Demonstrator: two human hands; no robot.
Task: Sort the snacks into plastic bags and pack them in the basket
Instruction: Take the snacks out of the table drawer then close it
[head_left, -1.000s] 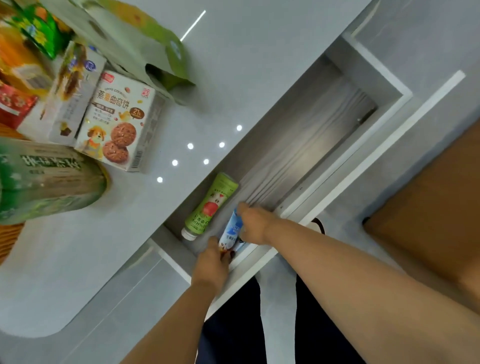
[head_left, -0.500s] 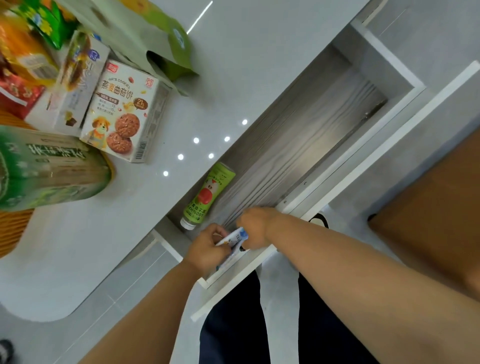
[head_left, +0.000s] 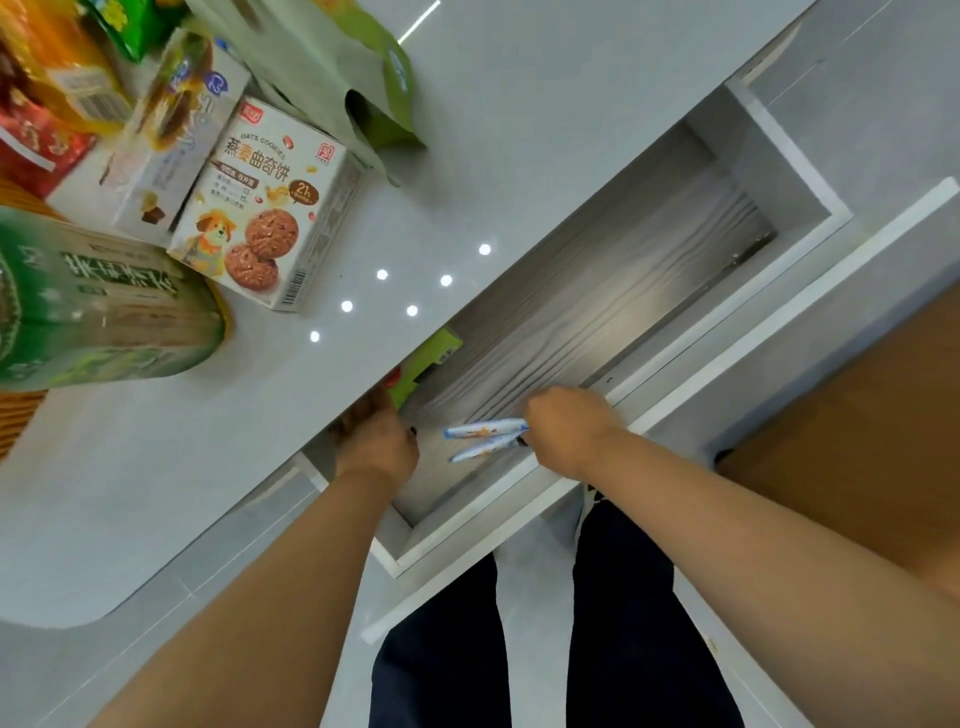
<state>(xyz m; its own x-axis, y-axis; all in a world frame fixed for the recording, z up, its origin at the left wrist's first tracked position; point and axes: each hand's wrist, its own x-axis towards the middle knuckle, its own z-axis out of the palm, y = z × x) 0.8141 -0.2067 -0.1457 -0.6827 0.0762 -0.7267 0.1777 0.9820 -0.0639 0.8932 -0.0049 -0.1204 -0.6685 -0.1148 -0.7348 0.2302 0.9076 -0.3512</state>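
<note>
An open drawer (head_left: 597, 312) with a wood-grain floor sits below the white table (head_left: 519, 104). My right hand (head_left: 566, 431) pinches a thin blue-and-white packet (head_left: 483, 441) by one end, over the drawer's near corner. My left hand (head_left: 376, 441) reaches into the drawer's left corner, against a green tube (head_left: 431, 358) that the table edge mostly hides. Its fingers are out of sight behind the back of the hand. Snacks lie on the table: an oat cookie box (head_left: 260, 218), a green bag (head_left: 93, 312) and a white box (head_left: 176, 130).
A wicker basket (head_left: 15, 415) shows at the left edge under the green bag. A green paper bag (head_left: 322, 67) and a red pack (head_left: 31, 135) lie at the back of the table. The drawer front (head_left: 649, 415) juts towards my legs. A brown surface (head_left: 857, 415) is to the right.
My left hand let go of the blue-and-white packet and moved left to the green tube. My right hand keeps the packet. The view shifted, so the table edge now hides most of the tube.
</note>
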